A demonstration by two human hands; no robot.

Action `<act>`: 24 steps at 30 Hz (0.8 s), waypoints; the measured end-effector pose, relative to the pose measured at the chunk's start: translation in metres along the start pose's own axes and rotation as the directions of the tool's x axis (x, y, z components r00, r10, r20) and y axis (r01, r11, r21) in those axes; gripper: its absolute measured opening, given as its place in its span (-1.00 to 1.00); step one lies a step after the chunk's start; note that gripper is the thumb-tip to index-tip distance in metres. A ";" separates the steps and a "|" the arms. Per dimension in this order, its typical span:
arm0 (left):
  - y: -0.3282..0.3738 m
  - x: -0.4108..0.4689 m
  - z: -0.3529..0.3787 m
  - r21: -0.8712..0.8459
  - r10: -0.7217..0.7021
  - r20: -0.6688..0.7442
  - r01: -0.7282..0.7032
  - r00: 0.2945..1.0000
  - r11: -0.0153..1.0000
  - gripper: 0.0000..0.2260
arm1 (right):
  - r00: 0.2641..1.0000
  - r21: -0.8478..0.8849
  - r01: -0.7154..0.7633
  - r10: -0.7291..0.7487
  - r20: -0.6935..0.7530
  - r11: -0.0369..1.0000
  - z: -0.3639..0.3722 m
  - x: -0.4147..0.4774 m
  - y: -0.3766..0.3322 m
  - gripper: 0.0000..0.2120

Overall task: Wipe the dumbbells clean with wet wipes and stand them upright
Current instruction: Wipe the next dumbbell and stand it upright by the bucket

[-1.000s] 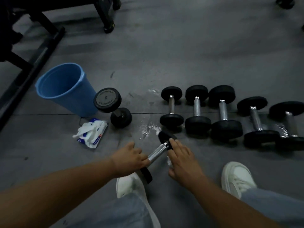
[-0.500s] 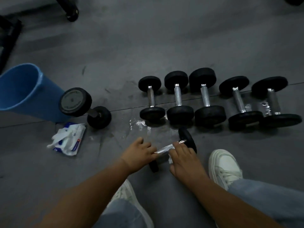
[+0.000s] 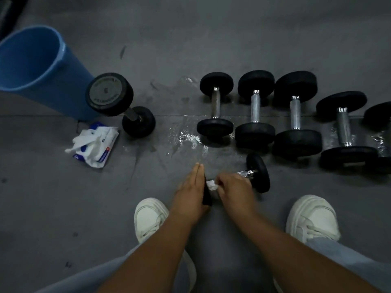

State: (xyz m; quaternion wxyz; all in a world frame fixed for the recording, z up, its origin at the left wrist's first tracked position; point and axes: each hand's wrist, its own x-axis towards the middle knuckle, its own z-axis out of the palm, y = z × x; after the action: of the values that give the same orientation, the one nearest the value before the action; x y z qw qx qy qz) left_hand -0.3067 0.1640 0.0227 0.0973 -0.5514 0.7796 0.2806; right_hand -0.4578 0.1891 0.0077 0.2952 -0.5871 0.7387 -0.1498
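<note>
Left hand [image 3: 191, 190] is flat, fingers straight and together, pressing the near end of the small dumbbell [image 3: 259, 173], which lies on the floor [image 3: 211, 39] just below centre. Right hand [image 3: 233, 190] curls over the chrome handle, with a white wipe [image 3: 212, 186] bunched in its grip. From one to three o'clock, five dumbbells [image 3: 255, 132] lie in a row. At ten, one upright dumbbell [image 3: 110, 94] stands beside the blue bin [image 3: 31, 60]. The wipe pack [image 3: 95, 144] lies at nine.

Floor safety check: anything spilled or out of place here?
Yes: a shiny wet patch on the floor beside the row's leftmost dumbbell, and wipes spill loose from the wet wipes pack.
</note>
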 end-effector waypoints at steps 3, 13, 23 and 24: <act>-0.004 0.005 0.001 -0.032 0.020 -0.001 -0.020 1.000 0.999 0.00 | 1.000 -0.089 -0.020 0.018 -0.020 0.996 0.016 0.013 -0.013 -0.80; -0.010 0.016 0.000 -0.084 0.040 0.021 -0.038 0.999 0.996 0.00 | 0.971 -0.493 0.187 -0.083 0.225 0.850 0.022 0.010 -0.015 -0.43; -0.004 0.030 -0.028 -0.051 -0.033 0.154 0.041 0.987 0.998 0.06 | 0.978 -0.520 0.155 -0.058 0.199 0.840 0.015 0.013 -0.027 -0.47; -0.004 0.030 -0.029 -0.051 -0.031 0.159 0.039 0.987 0.998 0.07 | 0.978 -0.515 0.145 -0.044 0.204 0.845 0.015 0.010 -0.028 -0.46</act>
State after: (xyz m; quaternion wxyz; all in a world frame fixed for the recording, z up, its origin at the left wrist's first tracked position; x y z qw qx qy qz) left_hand -0.3096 0.1232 0.0317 0.1490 -0.5434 0.7518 0.3425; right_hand -0.4283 0.1735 0.0093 0.1823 -0.6924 0.6911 0.0988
